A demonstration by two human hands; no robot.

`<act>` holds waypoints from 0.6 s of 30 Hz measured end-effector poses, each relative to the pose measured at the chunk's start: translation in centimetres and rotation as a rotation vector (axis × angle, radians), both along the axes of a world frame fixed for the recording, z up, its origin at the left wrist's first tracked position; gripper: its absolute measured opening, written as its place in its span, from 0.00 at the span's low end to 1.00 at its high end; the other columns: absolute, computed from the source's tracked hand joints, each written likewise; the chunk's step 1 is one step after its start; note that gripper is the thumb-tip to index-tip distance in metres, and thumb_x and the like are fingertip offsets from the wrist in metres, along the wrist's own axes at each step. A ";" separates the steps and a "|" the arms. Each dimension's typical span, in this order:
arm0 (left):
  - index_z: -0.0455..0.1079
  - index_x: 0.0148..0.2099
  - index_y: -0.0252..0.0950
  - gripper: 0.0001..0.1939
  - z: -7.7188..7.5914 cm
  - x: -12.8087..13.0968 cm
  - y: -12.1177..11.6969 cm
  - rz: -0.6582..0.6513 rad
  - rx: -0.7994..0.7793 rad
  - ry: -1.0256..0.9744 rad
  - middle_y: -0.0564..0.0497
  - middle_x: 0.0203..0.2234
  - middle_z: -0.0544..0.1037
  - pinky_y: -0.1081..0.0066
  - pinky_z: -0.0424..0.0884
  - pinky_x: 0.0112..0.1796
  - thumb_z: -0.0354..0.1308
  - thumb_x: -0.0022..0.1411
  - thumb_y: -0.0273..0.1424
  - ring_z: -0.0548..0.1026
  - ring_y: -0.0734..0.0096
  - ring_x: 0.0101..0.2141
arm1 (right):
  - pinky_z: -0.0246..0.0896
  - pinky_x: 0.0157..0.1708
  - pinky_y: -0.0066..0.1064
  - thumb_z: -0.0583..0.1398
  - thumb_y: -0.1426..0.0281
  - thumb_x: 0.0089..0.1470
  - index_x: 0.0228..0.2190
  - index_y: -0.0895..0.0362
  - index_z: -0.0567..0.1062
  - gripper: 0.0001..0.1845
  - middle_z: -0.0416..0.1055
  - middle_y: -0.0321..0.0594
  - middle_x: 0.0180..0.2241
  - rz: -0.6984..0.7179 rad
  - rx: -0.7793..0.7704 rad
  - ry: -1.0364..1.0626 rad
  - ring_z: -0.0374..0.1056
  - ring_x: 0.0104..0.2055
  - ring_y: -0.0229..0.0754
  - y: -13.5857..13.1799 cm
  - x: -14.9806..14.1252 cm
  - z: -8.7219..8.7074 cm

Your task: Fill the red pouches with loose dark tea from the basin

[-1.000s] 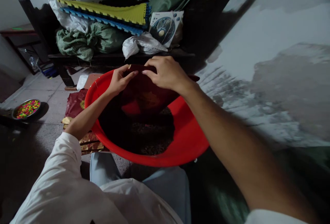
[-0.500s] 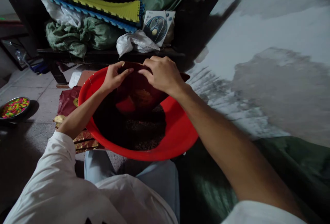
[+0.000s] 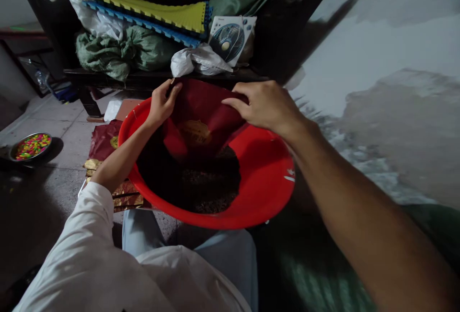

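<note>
A big red plastic basin (image 3: 266, 178) rests in front of my knees, with dark grainy stuff (image 3: 201, 192) in its bottom. Over its far rim I hold a dark red bag with a gold print (image 3: 201, 120), its mouth pulled wide. My left hand (image 3: 162, 103) pinches the bag's left top edge. My right hand (image 3: 266, 107) grips the right top edge, fingers curled over it.
A metal bowl of coloured bits (image 3: 30, 145) sits on the floor at the left. More red and gold bags (image 3: 104, 144) lie under the basin's left side. A dark bench (image 3: 151, 79) behind carries green sacks, yellow and blue foam mats and a boxed fan (image 3: 228, 41). A stained wall (image 3: 377, 86) rises on the right.
My hands moved apart along the bag's top edge, the right one going right, so the bag's mouth now stands wider open over the basin.
</note>
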State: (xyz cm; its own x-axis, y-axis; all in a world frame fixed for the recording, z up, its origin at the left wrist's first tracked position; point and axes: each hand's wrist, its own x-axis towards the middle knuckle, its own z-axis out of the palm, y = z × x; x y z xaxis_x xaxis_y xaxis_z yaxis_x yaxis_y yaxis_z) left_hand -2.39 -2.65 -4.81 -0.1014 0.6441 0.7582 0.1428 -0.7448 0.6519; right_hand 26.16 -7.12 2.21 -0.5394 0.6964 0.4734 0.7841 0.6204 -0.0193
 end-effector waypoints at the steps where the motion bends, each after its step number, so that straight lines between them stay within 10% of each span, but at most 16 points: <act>1: 0.71 0.30 0.39 0.34 0.0 -0.1 0.1 -0.007 -0.004 0.007 0.51 0.26 0.67 0.64 0.73 0.44 0.66 0.64 0.66 0.73 0.61 0.39 | 0.68 0.43 0.45 0.57 0.53 0.74 0.52 0.53 0.83 0.21 0.84 0.51 0.42 -0.057 0.020 -0.012 0.79 0.46 0.61 -0.3 0.0 -0.1; 6: 0.71 0.31 0.38 0.34 -0.5 -0.2 0.7 -0.002 -0.005 0.019 0.51 0.27 0.66 0.63 0.72 0.45 0.65 0.65 0.66 0.74 0.59 0.41 | 0.60 0.39 0.42 0.62 0.51 0.72 0.47 0.58 0.84 0.22 0.84 0.60 0.40 -0.263 0.047 -0.028 0.80 0.43 0.63 -1.5 -1.1 -0.5; 18: 0.73 0.33 0.38 0.33 -0.9 -1.0 1.7 -0.002 -0.047 -0.047 0.50 0.30 0.68 0.62 0.74 0.45 0.68 0.63 0.65 0.73 0.60 0.43 | 0.60 0.35 0.39 0.67 0.60 0.54 0.30 0.50 0.75 0.09 0.78 0.43 0.30 -0.134 -0.203 0.506 0.66 0.31 0.47 -0.2 3.3 -1.8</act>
